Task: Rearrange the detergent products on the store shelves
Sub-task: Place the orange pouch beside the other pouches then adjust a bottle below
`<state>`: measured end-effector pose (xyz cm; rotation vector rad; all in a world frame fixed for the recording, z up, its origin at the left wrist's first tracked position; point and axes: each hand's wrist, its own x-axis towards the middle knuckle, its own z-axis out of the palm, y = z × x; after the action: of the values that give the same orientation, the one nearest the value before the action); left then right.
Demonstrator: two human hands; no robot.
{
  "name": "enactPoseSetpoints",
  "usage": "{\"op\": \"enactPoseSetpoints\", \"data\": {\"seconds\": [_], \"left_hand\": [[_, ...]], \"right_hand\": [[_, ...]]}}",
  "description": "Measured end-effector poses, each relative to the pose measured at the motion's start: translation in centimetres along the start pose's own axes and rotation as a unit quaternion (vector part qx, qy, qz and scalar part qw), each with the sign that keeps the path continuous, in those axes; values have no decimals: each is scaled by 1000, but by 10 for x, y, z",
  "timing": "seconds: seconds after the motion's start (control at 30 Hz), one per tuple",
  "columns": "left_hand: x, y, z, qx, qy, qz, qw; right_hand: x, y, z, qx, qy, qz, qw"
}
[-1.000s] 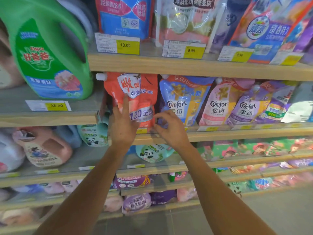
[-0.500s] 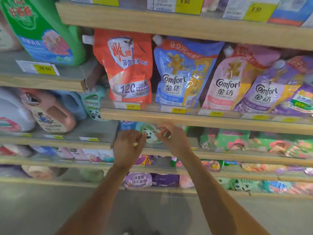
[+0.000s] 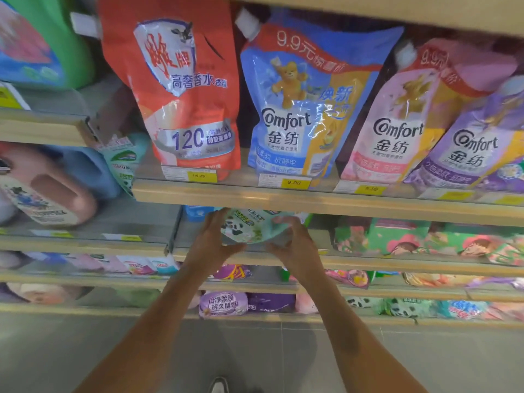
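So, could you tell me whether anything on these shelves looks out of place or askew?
Yes: the pink Comfort pouch and purple Comfort pouch lean left, unlike the upright red pouch. Both hands, left hand and right hand, hold a tilted teal panda pouch.

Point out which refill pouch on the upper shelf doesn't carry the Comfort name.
The red pouch, leftmost of the row, above the left hand. It shows a large 120, while the blue pouch, pink pouch and purple pouch all read Comfort.
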<state>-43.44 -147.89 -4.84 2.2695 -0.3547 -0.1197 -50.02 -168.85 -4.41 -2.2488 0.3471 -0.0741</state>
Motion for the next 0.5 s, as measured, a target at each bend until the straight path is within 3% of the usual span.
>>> {"op": "enactPoseSetpoints", "data": {"seconds": [0.13,0.27,0.4,0.5], "left_hand": [[41,-13,8,16,-5,4,1000],[69,-22,8,18,-51,7,999],[84,-26,7,-36,-78,-79,993],[89,-21,1,-1,-90,-136,987]], "right_hand": [[26,16,13,78,58,3,995],[51,21,25,131,45,-2,990],[64,25,33,145,45,9,988],[70,27,36,153,63,-3,986]]}}
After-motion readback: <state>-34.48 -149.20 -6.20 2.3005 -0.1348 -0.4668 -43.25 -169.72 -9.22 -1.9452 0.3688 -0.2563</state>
